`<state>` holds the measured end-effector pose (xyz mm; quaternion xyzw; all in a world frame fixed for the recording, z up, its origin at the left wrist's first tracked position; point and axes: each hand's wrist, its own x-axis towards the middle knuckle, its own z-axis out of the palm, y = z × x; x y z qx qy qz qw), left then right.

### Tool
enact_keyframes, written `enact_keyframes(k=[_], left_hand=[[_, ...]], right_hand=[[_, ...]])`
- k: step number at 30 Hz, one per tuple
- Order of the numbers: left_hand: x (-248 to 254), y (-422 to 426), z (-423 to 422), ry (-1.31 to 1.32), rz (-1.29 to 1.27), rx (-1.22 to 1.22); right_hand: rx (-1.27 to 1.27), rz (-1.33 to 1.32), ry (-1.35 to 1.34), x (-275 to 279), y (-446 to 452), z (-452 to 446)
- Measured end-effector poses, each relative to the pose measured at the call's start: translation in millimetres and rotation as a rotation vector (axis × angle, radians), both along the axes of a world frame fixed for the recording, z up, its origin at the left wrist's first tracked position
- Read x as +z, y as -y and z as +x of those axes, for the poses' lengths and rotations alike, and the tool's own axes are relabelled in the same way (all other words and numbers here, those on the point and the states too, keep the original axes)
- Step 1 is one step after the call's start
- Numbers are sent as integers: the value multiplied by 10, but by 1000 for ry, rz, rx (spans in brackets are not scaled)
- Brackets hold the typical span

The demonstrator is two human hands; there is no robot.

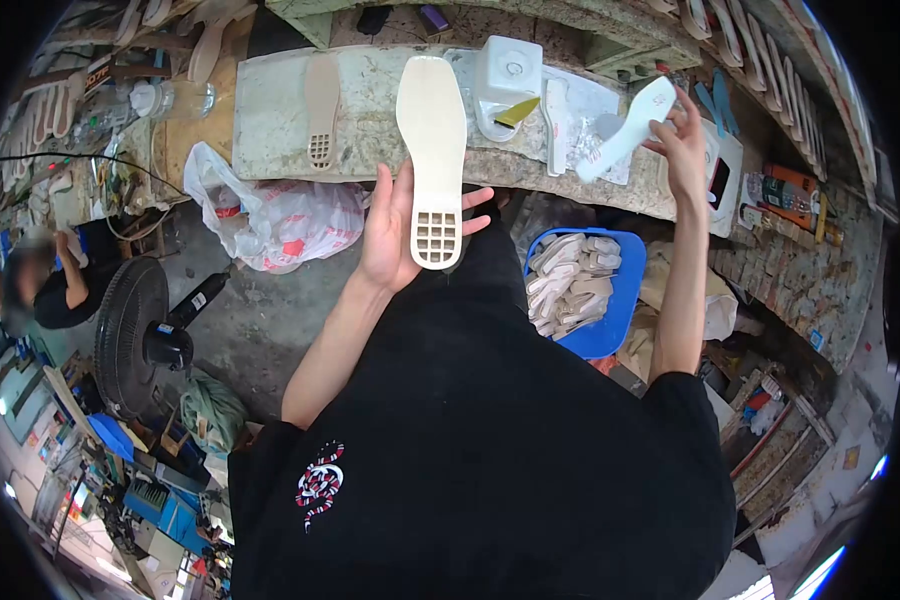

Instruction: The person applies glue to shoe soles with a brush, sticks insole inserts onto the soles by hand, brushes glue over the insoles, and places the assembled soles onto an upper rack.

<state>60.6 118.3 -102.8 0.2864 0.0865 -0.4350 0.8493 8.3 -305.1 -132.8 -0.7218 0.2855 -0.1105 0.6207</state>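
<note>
A cream shoe sole [433, 130] with a grid of square holes at its heel lies upright across the palm of my left hand [388, 230]; two of its fingers show past the sole's right edge. At the right of the bench, my right hand [680, 140] pinches a white insole [630, 128] with its fingertips, the piece tilted above a clear plastic sheet. Between the two hands stand a white container [511, 70] with a yellow-green blade-like piece [517, 112] on it, and a narrow white piece [556, 125]. A tan sole [322, 110] rests on the bench at the left.
The stone-like bench top [270, 120] spans the front. Below it are a white plastic bag [270, 222] and a blue bin [625, 290] of pale pieces. A black fan [135, 335] stands at the left, with another person [60, 280] beyond. A phone [718, 183] lies at the right.
</note>
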Motion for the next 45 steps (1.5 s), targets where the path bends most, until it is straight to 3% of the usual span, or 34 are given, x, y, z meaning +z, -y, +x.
enact_keyframes(k=[5,9,10,11,12,14,32,37,45], left_hand=[[-71,2,44,0,-104,-60],[43,36,83,75,-71,-103],[29,31,88,100,-80,-119],[16,23,85,125,-88,-134],[134,19,82,77,-158,-140],[154,-15,53,58,-174,-127],[285,-139,130,152,-119,-150],[246,-118,127,176,-122,-151],[252,-104,148,228,-146,-155]], right_hand=[[160,-9,235,1174,-781,90],[370,67,280,1268,-1436,461],[342,289,206,1396,-1627,541],[390,296,211,1326,-1712,611],[486,98,316,1164,-1736,687],[538,97,321,1119,-1845,780],[521,-378,278,1100,-2132,973],[476,-761,405,1029,-2093,1040],[443,-851,323,839,-2076,1070]])
